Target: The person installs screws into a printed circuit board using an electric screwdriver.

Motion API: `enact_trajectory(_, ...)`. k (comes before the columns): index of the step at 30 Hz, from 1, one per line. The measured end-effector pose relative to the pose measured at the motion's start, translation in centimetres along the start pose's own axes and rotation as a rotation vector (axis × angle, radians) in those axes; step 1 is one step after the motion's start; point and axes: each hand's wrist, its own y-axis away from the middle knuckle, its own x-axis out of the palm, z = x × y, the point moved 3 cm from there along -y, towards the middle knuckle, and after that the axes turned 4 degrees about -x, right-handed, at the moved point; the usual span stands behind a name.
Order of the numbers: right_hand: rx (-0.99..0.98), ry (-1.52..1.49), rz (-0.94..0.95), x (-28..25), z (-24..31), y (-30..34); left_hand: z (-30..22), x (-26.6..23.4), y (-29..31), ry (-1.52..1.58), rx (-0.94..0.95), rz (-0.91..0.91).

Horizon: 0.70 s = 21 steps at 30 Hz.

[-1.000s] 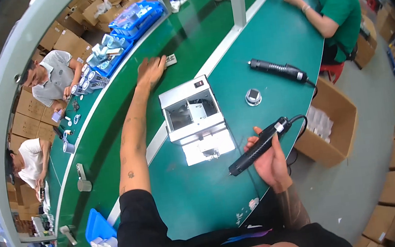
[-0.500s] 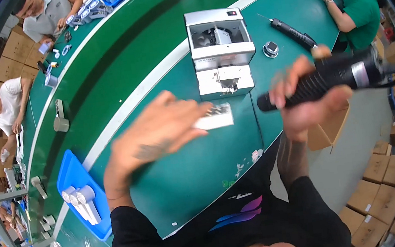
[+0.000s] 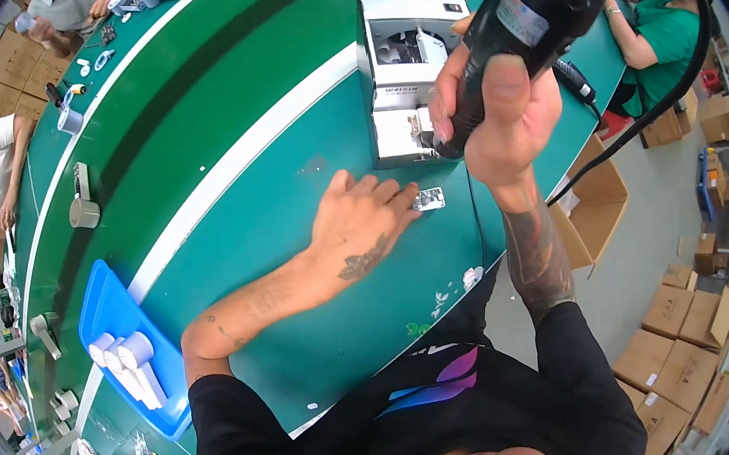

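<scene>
Right hand [image 3: 506,124]: fingers closed round a black electric screwdriver [image 3: 529,12], nose down, overlapping the screw feeder [image 3: 399,100] in view. Left hand [image 3: 353,220]: fingers half bent at the left end of a small white part [image 3: 431,200] on the tabletop [image 3: 307,353]; grip cannot be told. Feeder obstructs the far side. Bare tabletop extends left to a blue tray [image 3: 104,296]; cardboard box [image 3: 610,211] beyond the right edge.

silver machine [image 3: 399,100] partly hidden behind black driver [image 3: 529,14]; left fingers [image 3: 397,194] cover end of small block [image 3: 431,199], detail unclear
</scene>
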Motion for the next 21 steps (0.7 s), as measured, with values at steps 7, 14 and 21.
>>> enact_trajectory(7,0.171,0.023,-0.110,-2.8,0.0,2.6,0.8,-0.5,-1.1,0.248,-0.131,0.138)
enact_trajectory(14,0.178,0.013,-0.113,-2.9,-1.1,2.4,0.9,-0.5,-1.2,0.246,-0.138,0.135)
enact_trajectory(21,0.204,-0.040,-0.092,-3.1,-2.1,3.0,1.0,-0.5,-1.3,0.279,-0.136,0.143)
